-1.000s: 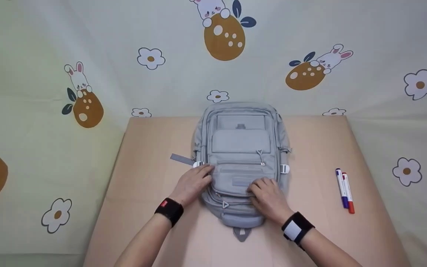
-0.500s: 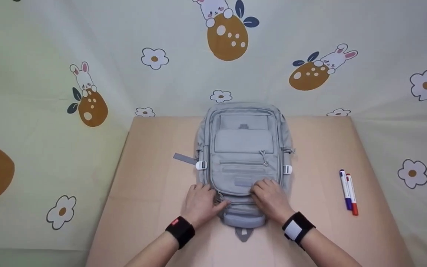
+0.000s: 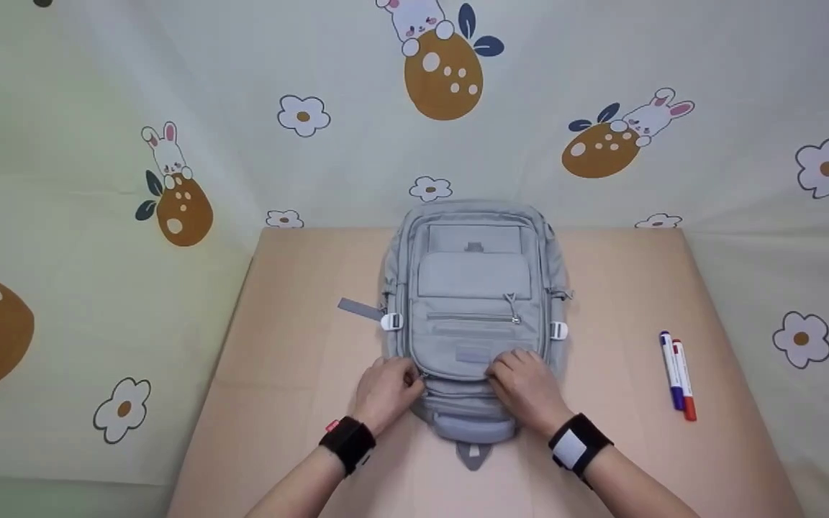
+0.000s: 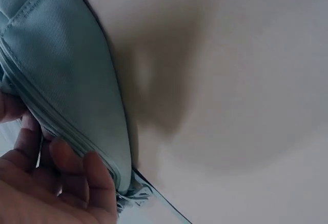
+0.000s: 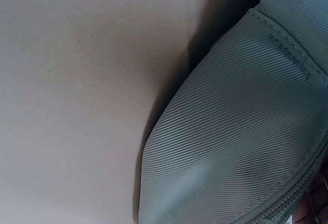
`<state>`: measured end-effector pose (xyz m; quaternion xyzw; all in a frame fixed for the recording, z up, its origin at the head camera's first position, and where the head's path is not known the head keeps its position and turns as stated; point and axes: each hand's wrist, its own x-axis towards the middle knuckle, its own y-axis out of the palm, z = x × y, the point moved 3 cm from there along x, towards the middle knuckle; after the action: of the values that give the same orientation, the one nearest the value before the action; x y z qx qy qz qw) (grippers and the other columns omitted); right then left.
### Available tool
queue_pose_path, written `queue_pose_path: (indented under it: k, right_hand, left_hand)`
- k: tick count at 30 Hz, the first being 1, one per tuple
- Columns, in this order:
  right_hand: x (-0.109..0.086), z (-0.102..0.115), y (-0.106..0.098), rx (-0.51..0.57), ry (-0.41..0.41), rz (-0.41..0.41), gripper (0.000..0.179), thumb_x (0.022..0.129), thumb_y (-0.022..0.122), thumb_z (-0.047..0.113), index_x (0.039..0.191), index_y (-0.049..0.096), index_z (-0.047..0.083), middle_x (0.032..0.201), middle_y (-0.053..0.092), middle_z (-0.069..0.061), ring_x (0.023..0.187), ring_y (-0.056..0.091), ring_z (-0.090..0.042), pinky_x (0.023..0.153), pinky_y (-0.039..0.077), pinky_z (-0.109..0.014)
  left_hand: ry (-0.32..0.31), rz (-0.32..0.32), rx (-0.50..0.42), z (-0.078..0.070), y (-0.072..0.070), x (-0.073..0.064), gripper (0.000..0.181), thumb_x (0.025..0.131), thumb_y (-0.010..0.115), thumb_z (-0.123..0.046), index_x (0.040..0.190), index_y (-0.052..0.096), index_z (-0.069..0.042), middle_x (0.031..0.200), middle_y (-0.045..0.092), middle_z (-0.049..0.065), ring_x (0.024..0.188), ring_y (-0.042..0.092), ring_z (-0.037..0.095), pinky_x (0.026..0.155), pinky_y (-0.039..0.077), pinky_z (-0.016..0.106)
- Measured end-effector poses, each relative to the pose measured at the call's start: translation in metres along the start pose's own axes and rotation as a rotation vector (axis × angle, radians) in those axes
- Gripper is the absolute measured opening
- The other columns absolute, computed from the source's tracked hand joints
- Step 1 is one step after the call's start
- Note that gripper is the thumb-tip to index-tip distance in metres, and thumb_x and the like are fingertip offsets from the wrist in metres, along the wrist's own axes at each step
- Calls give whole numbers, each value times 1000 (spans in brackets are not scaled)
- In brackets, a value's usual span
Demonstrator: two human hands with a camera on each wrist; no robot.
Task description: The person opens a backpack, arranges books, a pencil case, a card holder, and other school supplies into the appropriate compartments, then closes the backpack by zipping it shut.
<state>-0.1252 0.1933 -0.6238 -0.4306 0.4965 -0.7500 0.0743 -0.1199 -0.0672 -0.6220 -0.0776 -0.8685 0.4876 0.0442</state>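
A grey backpack (image 3: 473, 277) lies front side up on the table, its top handle (image 3: 473, 426) toward me. My left hand (image 3: 386, 392) is at the left end of the front pocket's zipper, thumb and forefinger pinched together where the zipper pull sits; the pull itself is hidden by the fingers. In the left wrist view, the curled fingers of that hand (image 4: 56, 183) lie along the zipper seam. My right hand (image 3: 526, 385) grips the pocket's near edge right of the small label (image 3: 473, 353). Only a sliver of its fingers (image 5: 320, 198) shows in the right wrist view.
Two markers, one with a blue cap (image 3: 671, 370) and one with a red cap (image 3: 684, 381), lie side by side on the table (image 3: 292, 345) to the right. A grey strap (image 3: 359, 309) sticks out leftward from the bag. Patterned cloth (image 3: 357, 158) hangs behind and at the sides.
My left hand has slid down the bag's left side toward me, and its spread thumb has closed against the forefinger at the zipper. The right hand keeps its place on the pocket edge.
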Motion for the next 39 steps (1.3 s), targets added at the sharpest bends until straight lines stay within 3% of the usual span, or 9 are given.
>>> queue_pose_path:
  k: [7, 16, 26, 33, 39]
  right_hand:
    - [-1, 0, -1, 0, 0, 4, 8, 86, 77, 13, 91, 71, 12, 90, 67, 0, 83, 62, -22, 74, 51, -38]
    - [-2, -2, -1, 14, 20, 7, 12, 83, 81, 12, 91, 72, 12, 90, 68, -1, 84, 63, -22, 77, 52, -40]
    - [-2, -3, -1, 13, 18, 10, 12, 84, 81, 12, 92, 72, 12, 91, 69, -1, 85, 63, -23, 78, 52, -41]
    - [-3, -2, -2, 0, 13, 9, 8, 87, 77, 12, 93, 71, 11, 91, 68, -1, 85, 63, -22, 75, 51, -40]
    - [-4, -2, 0, 8, 25, 8, 8, 88, 76, 14, 93, 71, 11, 91, 68, -2, 85, 63, -22, 77, 52, -41]
  left_hand:
    - [-21, 86, -192, 3, -2, 0, 6, 92, 70, -12, 94, 64, -13, 84, 64, -5, 77, 60, 11, 69, 51, 30]
    - [7, 137, -254, 2, -3, 4, 11, 92, 75, -20, 91, 65, -15, 81, 62, -8, 75, 58, 10, 70, 49, 30]
    - [195, 34, 37, 3, -11, 7, 9, 95, 71, -17, 88, 67, -16, 80, 57, -7, 74, 56, 11, 66, 49, 30]
    - [143, -51, 98, 18, -25, 20, 5, 97, 71, -19, 95, 68, -16, 84, 60, -5, 76, 58, 15, 66, 49, 35]
    - [153, -117, 166, 24, -33, 38, 7, 96, 72, -20, 95, 69, -14, 83, 62, -2, 75, 59, 19, 63, 47, 37]
